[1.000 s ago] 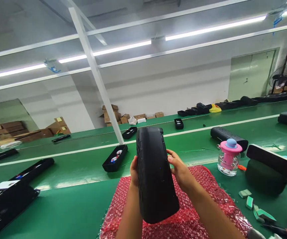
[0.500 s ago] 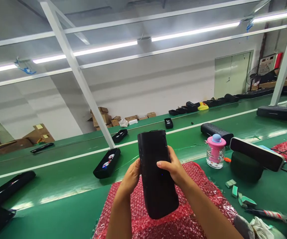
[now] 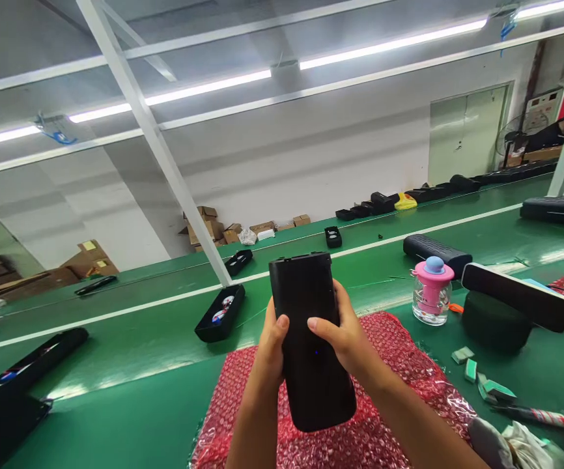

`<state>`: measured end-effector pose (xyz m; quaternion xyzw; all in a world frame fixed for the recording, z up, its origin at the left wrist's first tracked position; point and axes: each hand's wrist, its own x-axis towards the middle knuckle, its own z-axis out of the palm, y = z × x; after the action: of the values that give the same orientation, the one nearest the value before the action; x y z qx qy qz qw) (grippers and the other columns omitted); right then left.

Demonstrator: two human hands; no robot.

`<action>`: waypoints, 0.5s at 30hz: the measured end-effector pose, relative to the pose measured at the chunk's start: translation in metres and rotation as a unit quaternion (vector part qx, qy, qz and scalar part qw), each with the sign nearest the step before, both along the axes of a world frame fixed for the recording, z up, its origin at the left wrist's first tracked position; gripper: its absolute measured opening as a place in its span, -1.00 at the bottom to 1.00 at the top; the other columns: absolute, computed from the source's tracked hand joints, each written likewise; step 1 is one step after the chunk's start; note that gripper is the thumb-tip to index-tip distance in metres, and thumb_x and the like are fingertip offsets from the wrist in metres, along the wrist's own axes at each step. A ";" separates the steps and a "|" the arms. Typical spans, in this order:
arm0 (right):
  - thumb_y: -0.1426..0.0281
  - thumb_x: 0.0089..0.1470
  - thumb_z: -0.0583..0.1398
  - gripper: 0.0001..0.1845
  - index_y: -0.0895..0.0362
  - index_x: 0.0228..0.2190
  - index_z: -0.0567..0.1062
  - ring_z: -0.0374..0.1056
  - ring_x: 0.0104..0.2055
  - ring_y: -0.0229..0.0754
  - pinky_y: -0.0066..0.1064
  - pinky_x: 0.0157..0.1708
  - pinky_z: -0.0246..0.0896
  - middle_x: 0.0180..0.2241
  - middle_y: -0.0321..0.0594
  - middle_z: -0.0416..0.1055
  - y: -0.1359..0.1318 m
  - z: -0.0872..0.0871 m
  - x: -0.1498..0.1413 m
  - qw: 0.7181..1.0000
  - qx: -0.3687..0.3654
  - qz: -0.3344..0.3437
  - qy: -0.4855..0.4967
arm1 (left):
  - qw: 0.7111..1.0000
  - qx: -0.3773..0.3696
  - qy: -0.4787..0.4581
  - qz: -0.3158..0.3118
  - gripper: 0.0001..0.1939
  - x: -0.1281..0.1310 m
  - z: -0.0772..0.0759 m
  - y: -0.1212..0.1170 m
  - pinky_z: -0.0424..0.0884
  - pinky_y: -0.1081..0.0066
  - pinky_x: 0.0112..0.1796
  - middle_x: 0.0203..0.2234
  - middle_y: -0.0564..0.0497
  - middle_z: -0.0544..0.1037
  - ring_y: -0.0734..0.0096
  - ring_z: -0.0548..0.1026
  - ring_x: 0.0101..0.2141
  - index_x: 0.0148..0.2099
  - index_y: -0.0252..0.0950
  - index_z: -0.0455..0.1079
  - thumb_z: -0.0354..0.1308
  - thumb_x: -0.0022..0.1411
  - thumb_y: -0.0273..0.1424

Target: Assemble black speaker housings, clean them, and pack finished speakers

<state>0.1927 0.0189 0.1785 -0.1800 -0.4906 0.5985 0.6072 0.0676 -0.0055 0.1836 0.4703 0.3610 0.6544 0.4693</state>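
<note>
A long black speaker housing (image 3: 309,339) is held upright in front of me, its lower end over a sheet of red bubble wrap (image 3: 399,365) on the green bench. My left hand (image 3: 272,348) grips its left side with the thumb laid on the front face. My right hand (image 3: 343,332) wraps its right side, thumb pressing on the front near a small blue light. Both hands are closed on the housing.
A clear jar with a pink pump top (image 3: 431,290) stands to the right, beside a black round speaker (image 3: 497,322) and a long black bar (image 3: 519,296). Green foam pieces (image 3: 487,384) lie at right. Black trays (image 3: 219,312) and housings (image 3: 436,251) sit along the green conveyor (image 3: 116,326).
The housing has turned from its curved back to its flat front facing me. Both thumbs have come onto the front face. The view swung slightly.
</note>
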 end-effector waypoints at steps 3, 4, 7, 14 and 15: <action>0.22 -0.16 0.37 -0.20 0.04 0.09 0.20 0.37 0.07 0.03 -0.11 0.09 0.28 0.05 -0.13 0.38 0.001 0.000 0.000 1.000 -0.012 0.007 0.009 | 1.000 0.006 0.018 0.013 -0.03 0.002 0.004 -0.008 0.36 0.12 0.13 0.13 -0.11 0.46 -0.07 0.41 0.13 0.30 -0.17 0.14 0.43 -0.10 -0.03; 0.21 -0.16 0.37 -0.22 0.04 0.07 0.22 0.37 0.06 0.03 -0.11 0.09 0.28 0.03 -0.14 0.39 0.002 -0.001 0.000 1.000 -0.014 0.013 0.013 | 1.000 0.004 0.025 0.016 -0.01 0.003 0.006 -0.010 0.38 0.12 0.11 0.11 -0.12 0.47 -0.08 0.43 0.11 0.29 -0.17 0.14 0.46 -0.13 -0.07; 0.19 -0.14 0.36 -0.28 0.04 0.04 0.26 0.35 0.10 0.05 -0.11 0.14 0.24 0.03 -0.16 0.41 0.004 -0.002 -0.003 0.999 -0.016 0.030 0.025 | 0.999 -0.007 0.038 0.017 -0.04 0.003 0.011 -0.014 0.39 0.10 0.08 0.06 -0.13 0.50 -0.11 0.45 0.08 0.27 -0.19 0.17 0.48 -0.15 -0.14; 0.16 -0.11 0.34 -0.18 0.07 0.12 0.16 0.32 0.15 0.06 -0.05 0.19 0.21 0.12 -0.06 0.34 -0.010 0.003 -0.004 0.999 -0.039 -0.006 -0.016 | 0.999 -0.048 0.013 -0.020 -0.13 -0.001 0.012 -0.013 0.42 0.04 0.05 0.03 -0.18 0.51 -0.15 0.46 0.07 0.25 -0.25 0.17 0.39 -0.06 -0.12; 0.15 -0.11 0.34 -0.15 0.08 0.14 0.12 0.30 0.17 0.06 -0.04 0.20 0.19 0.15 -0.03 0.31 -0.013 0.004 -0.003 0.999 -0.039 -0.015 -0.025 | 0.998 -0.046 0.007 -0.033 -0.12 -0.001 0.012 -0.014 0.43 0.04 0.03 0.03 -0.18 0.51 -0.17 0.46 0.07 0.26 -0.26 0.16 0.39 -0.06 -0.12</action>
<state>0.1897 0.0062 0.1821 -0.2260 -0.4794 0.6029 0.5964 0.0663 -0.0197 0.1956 0.4640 0.3786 0.6180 0.5093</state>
